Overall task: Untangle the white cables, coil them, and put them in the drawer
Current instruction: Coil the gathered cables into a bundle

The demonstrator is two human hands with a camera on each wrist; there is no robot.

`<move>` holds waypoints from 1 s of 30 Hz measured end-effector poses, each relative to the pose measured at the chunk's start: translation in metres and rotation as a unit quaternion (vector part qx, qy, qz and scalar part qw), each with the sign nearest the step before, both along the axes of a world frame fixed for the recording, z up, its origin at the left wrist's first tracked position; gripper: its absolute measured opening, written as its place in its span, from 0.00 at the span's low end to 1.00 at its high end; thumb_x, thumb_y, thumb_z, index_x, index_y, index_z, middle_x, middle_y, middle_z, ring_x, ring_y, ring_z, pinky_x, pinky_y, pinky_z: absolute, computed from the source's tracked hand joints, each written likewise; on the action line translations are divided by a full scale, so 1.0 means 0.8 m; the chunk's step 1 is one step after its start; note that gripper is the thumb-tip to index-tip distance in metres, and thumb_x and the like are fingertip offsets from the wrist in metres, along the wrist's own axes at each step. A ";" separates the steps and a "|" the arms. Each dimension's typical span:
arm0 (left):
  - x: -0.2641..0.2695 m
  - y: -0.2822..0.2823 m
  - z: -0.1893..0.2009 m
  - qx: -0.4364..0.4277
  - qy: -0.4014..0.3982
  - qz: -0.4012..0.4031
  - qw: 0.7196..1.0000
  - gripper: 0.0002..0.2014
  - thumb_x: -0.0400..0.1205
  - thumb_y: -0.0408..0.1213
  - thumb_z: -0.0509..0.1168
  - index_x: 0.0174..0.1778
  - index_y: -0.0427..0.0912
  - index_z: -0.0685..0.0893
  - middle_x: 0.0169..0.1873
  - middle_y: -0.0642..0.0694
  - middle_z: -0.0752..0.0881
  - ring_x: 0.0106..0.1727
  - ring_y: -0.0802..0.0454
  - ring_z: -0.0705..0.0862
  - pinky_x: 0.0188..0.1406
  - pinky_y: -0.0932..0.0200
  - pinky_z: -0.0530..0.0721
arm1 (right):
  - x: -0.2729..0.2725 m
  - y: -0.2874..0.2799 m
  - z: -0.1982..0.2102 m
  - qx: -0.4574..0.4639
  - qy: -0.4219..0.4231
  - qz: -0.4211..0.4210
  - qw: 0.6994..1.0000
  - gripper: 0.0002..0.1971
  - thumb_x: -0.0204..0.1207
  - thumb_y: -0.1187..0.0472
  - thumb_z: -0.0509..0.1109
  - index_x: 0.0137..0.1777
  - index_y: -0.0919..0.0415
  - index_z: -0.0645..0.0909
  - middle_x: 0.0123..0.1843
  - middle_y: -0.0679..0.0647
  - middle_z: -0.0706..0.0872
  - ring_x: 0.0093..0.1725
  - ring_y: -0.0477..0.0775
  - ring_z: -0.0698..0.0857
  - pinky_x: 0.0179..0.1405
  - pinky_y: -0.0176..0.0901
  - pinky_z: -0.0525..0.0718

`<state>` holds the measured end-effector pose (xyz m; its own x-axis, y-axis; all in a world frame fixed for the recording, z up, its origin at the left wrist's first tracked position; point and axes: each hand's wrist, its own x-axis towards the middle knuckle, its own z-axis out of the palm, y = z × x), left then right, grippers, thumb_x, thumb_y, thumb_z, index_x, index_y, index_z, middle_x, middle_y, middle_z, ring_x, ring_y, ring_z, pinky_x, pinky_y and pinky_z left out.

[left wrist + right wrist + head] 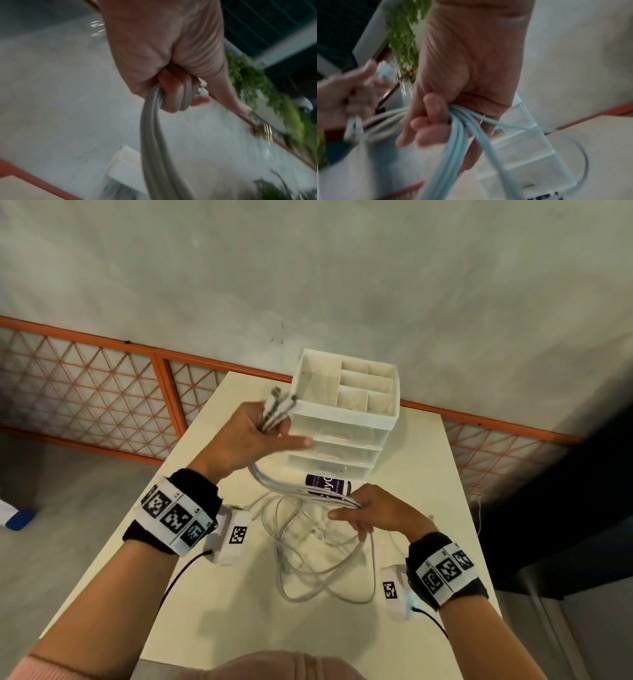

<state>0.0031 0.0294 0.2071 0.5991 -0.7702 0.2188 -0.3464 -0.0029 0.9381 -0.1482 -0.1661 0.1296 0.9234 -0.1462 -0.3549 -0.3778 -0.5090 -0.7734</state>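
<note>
Presently, left hand (247, 436): raised, fist round white cables (308, 556) near the plugs.
Right hand (373, 513): lower, nearer the desk (219, 604), pinching same bundle.
Axis: cables slant down left-to-right.

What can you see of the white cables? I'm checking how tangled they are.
The white cables are several thin, rubbery-looking cords. The left hand grips their plug ends, raised beside the drawer unit. The right hand grips the strands lower down. The rest lies in loose overlapping loops on the table, uncoiled.
</note>
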 end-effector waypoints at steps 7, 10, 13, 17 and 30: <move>-0.035 -0.029 -0.043 0.208 -0.083 -0.100 0.969 0.11 0.68 0.42 0.79 0.33 0.42 0.84 0.14 0.59 0.78 0.17 0.65 0.72 0.23 0.69 0.69 | 0.007 0.016 0.049 -0.021 -0.134 -0.043 0.990 0.12 0.74 0.63 0.73 0.30 0.63 0.82 0.20 0.52 0.77 0.13 0.42 0.70 0.15 0.32 0.69; -0.027 -0.032 -0.044 0.142 -0.025 -0.045 0.989 0.10 0.74 0.39 0.75 0.27 0.49 0.83 0.15 0.54 0.78 0.18 0.55 0.74 0.21 0.62 0.72 | 0.004 0.003 0.049 -0.019 -0.144 -0.059 0.988 0.16 0.74 0.55 0.75 0.35 0.69 0.81 0.20 0.56 0.77 0.15 0.44 0.73 0.21 0.33 0.74; -0.018 -0.033 -0.035 0.052 -0.032 0.031 0.998 0.17 0.74 0.37 0.74 0.19 0.50 0.81 0.13 0.54 0.76 0.17 0.56 0.72 0.20 0.67 0.70 | 0.001 -0.015 0.037 0.020 -0.077 -0.024 0.997 0.16 0.76 0.54 0.72 0.35 0.67 0.79 0.20 0.49 0.81 0.26 0.47 0.84 0.41 0.39 0.81; -0.002 -0.029 -0.025 -0.079 -0.006 0.134 0.988 0.15 0.77 0.34 0.71 0.24 0.45 0.79 0.11 0.59 0.73 0.15 0.62 0.66 0.20 0.71 0.65 | -0.011 -0.035 0.017 0.039 -0.018 0.000 0.999 0.16 0.78 0.59 0.71 0.28 0.60 0.79 0.20 0.46 0.82 0.32 0.52 0.86 0.44 0.35 0.83; 0.036 -0.024 -0.111 0.122 0.006 0.240 0.963 0.22 0.77 0.42 0.72 0.21 0.41 0.72 0.18 0.45 0.70 0.26 0.48 0.69 0.27 0.54 0.64 | -0.030 -0.071 0.071 -0.074 -0.221 -0.268 0.935 0.28 0.81 0.41 0.58 0.27 0.59 0.80 0.21 0.48 0.69 0.20 0.42 0.67 0.27 0.36 0.69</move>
